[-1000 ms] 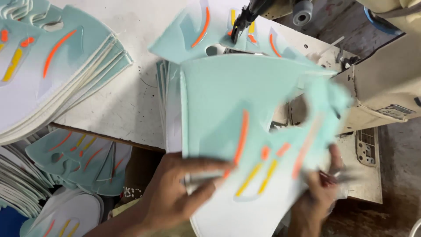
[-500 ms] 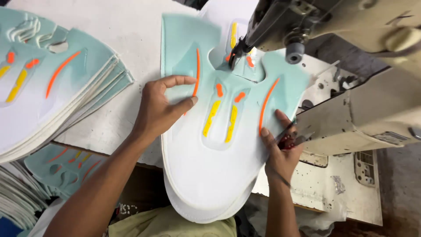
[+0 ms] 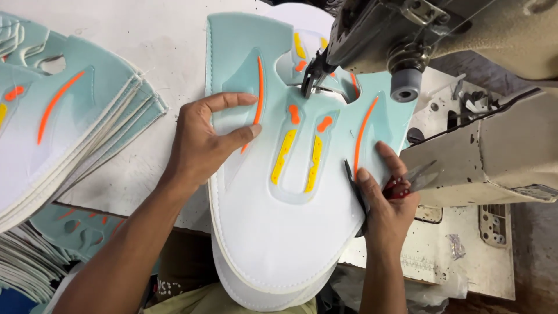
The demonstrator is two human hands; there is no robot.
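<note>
I see a mint-and-white shoe upper (image 3: 279, 192) with orange and yellow strips, flat on the table (image 3: 151, 35) under the sewing machine (image 3: 442, 35). My left hand (image 3: 203, 139) presses it, open; right hand (image 3: 386, 197) pins its edge, clenched on small scissors (image 3: 407, 181).

The left forearm rises from the lower left of the frame toward the centre, bare to the wrist. The left hand (image 3: 206, 139) lies palm down and flat, its fingers stretched toward the right; the index finger points level near the upper middle, and the thumb angles out below it, so that the two form an open V. The right forearm climbs almost straight up from the bottom edge, right of centre. The right hand (image 3: 386, 195) is partly curled, its forefinger and thumb stretched upward and pressed flat, the remaining fingers folded into the palm.
</note>
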